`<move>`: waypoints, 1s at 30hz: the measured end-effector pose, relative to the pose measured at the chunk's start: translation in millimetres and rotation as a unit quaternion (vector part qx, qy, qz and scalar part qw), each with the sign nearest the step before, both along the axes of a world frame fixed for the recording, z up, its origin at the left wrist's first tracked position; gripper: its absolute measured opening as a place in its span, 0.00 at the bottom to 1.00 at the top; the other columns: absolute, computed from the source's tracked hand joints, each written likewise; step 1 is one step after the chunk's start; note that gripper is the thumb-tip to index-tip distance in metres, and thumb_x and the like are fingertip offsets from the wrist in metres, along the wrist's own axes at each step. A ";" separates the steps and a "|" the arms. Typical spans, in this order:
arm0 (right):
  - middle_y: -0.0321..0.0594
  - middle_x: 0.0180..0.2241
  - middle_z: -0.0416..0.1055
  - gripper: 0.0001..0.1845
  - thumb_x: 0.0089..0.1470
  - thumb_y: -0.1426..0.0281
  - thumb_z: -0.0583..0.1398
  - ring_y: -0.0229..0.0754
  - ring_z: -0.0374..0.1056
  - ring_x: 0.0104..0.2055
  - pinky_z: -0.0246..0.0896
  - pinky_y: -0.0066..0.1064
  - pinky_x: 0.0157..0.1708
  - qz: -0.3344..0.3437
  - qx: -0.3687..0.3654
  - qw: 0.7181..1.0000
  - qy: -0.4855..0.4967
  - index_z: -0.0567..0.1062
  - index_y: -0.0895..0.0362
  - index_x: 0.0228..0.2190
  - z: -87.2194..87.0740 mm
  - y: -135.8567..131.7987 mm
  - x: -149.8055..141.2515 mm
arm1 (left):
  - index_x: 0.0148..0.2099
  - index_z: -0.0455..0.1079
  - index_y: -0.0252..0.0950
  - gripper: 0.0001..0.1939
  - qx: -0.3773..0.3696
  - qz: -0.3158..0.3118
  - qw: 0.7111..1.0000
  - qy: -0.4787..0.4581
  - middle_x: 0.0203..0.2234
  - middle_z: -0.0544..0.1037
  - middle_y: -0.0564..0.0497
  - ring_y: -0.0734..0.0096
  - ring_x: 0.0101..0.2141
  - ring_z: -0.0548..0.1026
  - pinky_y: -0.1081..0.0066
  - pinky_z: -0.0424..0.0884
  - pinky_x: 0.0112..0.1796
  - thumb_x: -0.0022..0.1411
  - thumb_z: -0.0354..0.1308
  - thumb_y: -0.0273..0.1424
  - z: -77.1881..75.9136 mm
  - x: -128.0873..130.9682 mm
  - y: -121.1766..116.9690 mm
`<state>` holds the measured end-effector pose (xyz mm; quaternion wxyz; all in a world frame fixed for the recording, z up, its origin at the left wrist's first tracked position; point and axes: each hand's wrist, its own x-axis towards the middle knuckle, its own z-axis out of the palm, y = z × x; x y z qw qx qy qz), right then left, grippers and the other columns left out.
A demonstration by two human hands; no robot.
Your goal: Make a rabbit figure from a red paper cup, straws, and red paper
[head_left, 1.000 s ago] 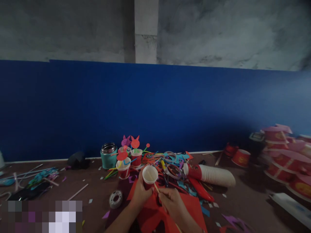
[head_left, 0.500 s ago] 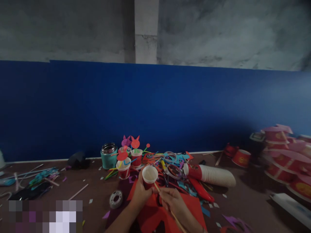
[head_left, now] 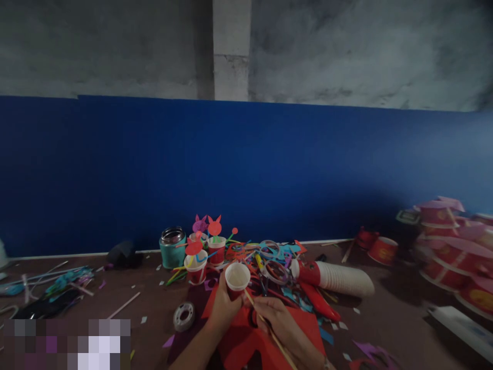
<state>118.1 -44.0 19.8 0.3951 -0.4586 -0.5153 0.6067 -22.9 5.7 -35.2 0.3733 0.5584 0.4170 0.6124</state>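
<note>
Red paper cup with a white rim (head_left: 238,277), mouth up, is held over flat red paper sheets (head_left: 308,324) at the near middle of the brown counter (head_left: 389,329). Leftmost of the containers, a round teal jar (head_left: 172,254) stands open with a bare metal mouth, its depths too dark to read; a grey ring-shaped tape roll (head_left: 184,316) lies nearer the person. Just right of the jar, three red-and-white figure cups (head_left: 196,272) bear cut-paper shapes (one purple, two red). Next comes the left hand (head_left: 224,306), its fingers curled round the held cup, whose white inside shows nothing standing in it. A thin pale-yellow stick (head_left: 283,350) meets that cup's right side, below the rim, and the right hand (head_left: 275,317) has its fingers pinched closed on the stick. The step in hand looks like working the tip at the cup's wall, though whether it pierces the paper I cannot tell; the next move seems to call for a steady cup and light, straight pressure. Farther right, a long stack of nested paper cups (head_left: 341,278) lies on its side, then a single red cup with a gold mark (head_left: 382,251), contents hidden.
</note>
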 end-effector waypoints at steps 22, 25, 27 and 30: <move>0.39 0.12 0.67 0.12 0.45 0.72 0.51 0.38 0.60 0.12 0.51 0.27 0.16 0.023 -0.026 0.913 -0.407 0.70 0.56 0.16 29.8 16.9 82.8 | 0.50 0.63 0.36 0.32 -0.071 0.005 0.996 -0.062 0.41 0.77 0.44 0.59 0.43 0.75 0.62 0.67 0.48 0.40 0.65 0.29 7.3 -4.2 -1.6; 0.52 0.27 0.76 0.12 0.47 0.72 0.52 0.50 0.72 0.29 0.60 0.32 0.27 -0.098 0.077 0.814 -0.567 0.75 0.60 0.23 27.0 14.3 72.3 | 0.51 0.62 0.36 0.32 -0.070 -0.017 0.995 -0.062 0.43 0.77 0.43 0.58 0.43 0.74 0.62 0.68 0.47 0.42 0.65 0.31 6.3 -3.3 -3.1; 0.54 0.40 0.76 0.15 0.50 0.73 0.52 0.53 0.72 0.41 0.62 0.35 0.37 -0.144 0.147 0.760 -0.616 0.75 0.62 0.37 19.6 12.5 58.9 | 0.53 0.61 0.35 0.34 -0.067 -0.024 0.996 -0.057 0.45 0.76 0.42 0.57 0.45 0.74 0.61 0.67 0.49 0.42 0.65 0.31 5.3 -3.1 -4.0; 0.52 0.46 0.73 0.18 0.51 0.74 0.53 0.50 0.68 0.49 0.59 0.34 0.48 -0.085 0.219 0.773 -0.589 0.73 0.62 0.43 2.7 12.3 38.2 | 0.55 0.60 0.35 0.34 -0.044 -0.036 0.998 -0.031 0.47 0.75 0.42 0.57 0.48 0.72 0.60 0.65 0.51 0.44 0.64 0.30 3.8 -3.3 -4.5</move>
